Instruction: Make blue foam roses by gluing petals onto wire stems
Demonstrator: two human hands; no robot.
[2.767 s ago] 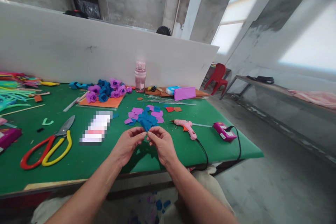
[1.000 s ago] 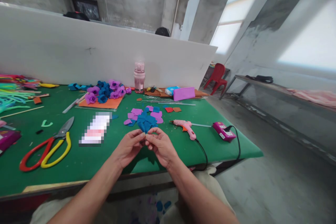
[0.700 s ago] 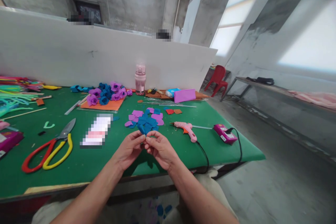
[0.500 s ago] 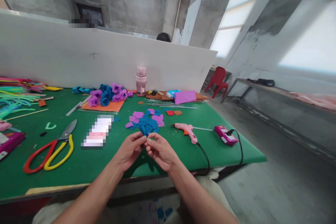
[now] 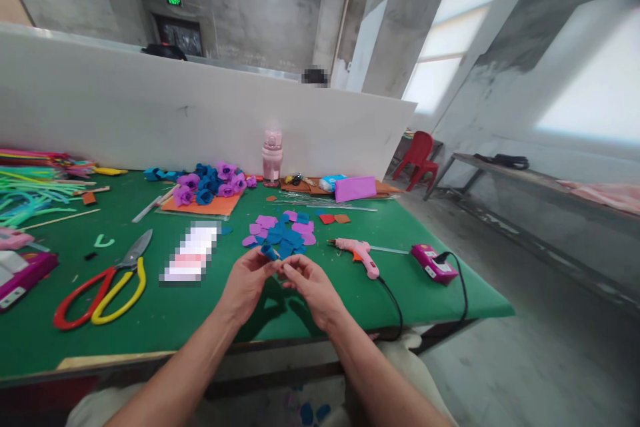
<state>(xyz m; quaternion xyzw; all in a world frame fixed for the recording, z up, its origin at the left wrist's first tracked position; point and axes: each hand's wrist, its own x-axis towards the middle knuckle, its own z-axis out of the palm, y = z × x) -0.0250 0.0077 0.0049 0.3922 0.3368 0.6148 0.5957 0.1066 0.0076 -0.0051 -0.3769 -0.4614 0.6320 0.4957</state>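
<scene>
Blue paper (image 5: pixel 269 251), curled, pinched in the left hand's grip (image 5: pixel 245 283), just nearer than the scraps (image 5: pixel 283 237) on the desk (image 5: pixel 200 313)! Right hand (image 5: pixel 313 285) meets left; what it's grasping, I can't tell.

Green table (image 5: pixel 360 297). Just beyond the person's left hand (image 5: pixel 243 287) and right hand (image 5: pixel 313 287): blue and purple scraps (image 5: pixel 284 239), overlapping. Left of the left hand: scissors (image 5: pixel 131 259), pixelated oblong (image 5: pixel 191 253) between. Right of the right hand: glue gun (image 5: pixel 361 251), then socket (image 5: pixel 431 264). Well beyond both hands: wires (image 5: pixel 320 202), bottle (image 5: pixel 273 159).
</scene>
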